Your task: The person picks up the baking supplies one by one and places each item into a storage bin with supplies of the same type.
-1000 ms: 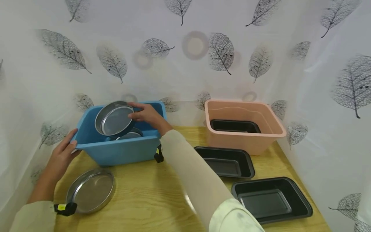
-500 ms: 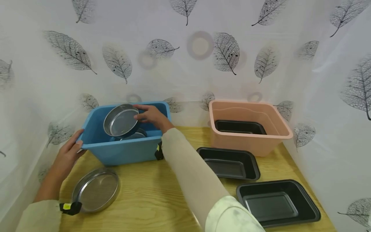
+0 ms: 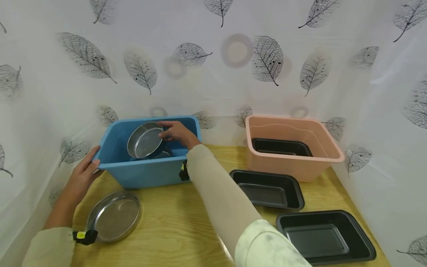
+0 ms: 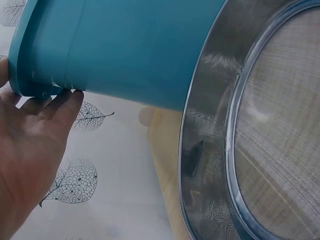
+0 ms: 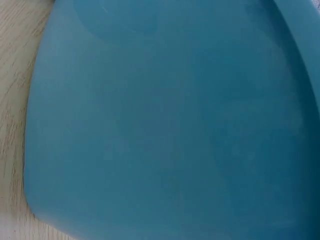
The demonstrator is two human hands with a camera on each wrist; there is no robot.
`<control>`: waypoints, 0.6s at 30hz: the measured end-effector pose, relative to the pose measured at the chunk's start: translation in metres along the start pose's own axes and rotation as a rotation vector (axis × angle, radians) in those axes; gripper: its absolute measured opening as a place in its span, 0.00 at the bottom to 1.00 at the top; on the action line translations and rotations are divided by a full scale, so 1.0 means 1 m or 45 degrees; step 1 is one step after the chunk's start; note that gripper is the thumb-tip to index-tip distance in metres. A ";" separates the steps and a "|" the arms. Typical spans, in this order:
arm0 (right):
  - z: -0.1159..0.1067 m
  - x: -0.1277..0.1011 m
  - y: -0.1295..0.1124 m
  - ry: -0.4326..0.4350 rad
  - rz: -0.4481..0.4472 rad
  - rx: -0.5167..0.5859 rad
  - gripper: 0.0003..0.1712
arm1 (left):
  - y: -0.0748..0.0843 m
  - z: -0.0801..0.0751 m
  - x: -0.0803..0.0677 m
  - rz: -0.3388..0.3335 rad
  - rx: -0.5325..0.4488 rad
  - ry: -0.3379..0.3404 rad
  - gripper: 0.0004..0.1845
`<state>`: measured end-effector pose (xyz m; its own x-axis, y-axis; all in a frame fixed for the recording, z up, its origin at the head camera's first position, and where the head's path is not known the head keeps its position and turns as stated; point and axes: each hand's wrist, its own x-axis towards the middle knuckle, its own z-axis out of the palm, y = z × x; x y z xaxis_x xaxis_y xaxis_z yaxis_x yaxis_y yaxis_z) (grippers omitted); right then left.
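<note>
Right hand (image 3: 176, 134) is gripping a tilted round sieve (image 3: 145, 140) inside the blue bin (image 3: 146, 172) at the table's back-left. Left hand (image 3: 83, 174) is lying flat-fingered against the bin's left rim. Left wrist view is showing a second sieve (image 4: 260, 130) close up near the table's left edge; right wrist view is showing only blue plastic.

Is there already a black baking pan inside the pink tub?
Yes, in the head view one black baking pan lies on the bottom of the pink tub.

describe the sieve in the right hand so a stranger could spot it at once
Find the blue tub at the table's back left. Inside it, the right hand holds a round metal sieve tilted on edge. The other sieve lies flat on the table.
</note>
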<state>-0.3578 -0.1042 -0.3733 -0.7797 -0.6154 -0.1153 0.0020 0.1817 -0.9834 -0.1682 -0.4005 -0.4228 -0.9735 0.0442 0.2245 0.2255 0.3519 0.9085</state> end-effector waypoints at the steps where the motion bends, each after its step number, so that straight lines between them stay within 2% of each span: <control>1: -0.001 0.001 0.001 0.001 0.001 -0.028 0.33 | 0.001 0.000 0.000 -0.003 -0.009 -0.002 0.32; 8: 0.000 0.003 0.004 0.020 -0.004 -0.252 0.34 | 0.002 0.002 -0.001 -0.004 -0.043 -0.006 0.32; 15: 0.001 0.002 0.007 -0.030 0.021 -0.362 0.34 | -0.003 0.002 -0.002 0.024 -0.115 -0.004 0.32; 18: 0.000 0.002 0.009 -0.041 0.031 -0.465 0.33 | -0.003 0.002 -0.001 0.035 -0.143 -0.011 0.32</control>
<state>-0.3590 -0.1038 -0.3821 -0.7623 -0.6300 -0.1483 -0.2076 0.4550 -0.8660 -0.1677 -0.3999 -0.4269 -0.9671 0.0604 0.2470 0.2543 0.2432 0.9360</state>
